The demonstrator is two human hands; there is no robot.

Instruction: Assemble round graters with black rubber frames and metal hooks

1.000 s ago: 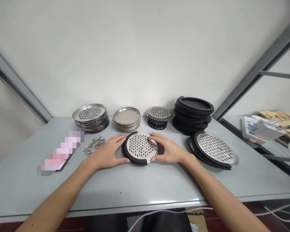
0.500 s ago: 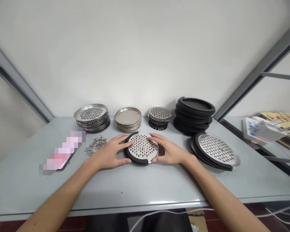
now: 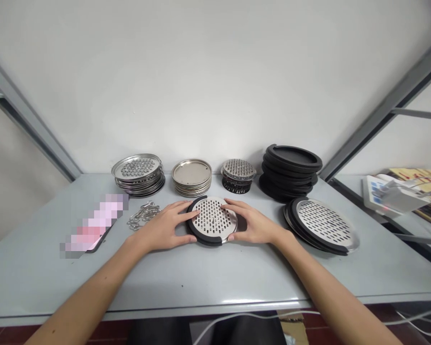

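A round metal disc with slots lies in the middle of the grey table, a black rim piece around its left and lower edge. My left hand holds its left side, thumb at the lower edge and a fingertip on the slotted face. On the right edge, my right hand grips the disc between thumb and fingers. Small metal clips lie in a heap just left of my left hand. To the right of my right hand is a pile of similar slotted discs with black rims.
Along the wall stand stacked slotted metal discs, plain metal plates, small perforated discs and black rings. A phone, partly pixelated, lies left. A power strip with cables is beyond the right frame post.
The view has shifted very slightly. Both hands keep their places on the disc.
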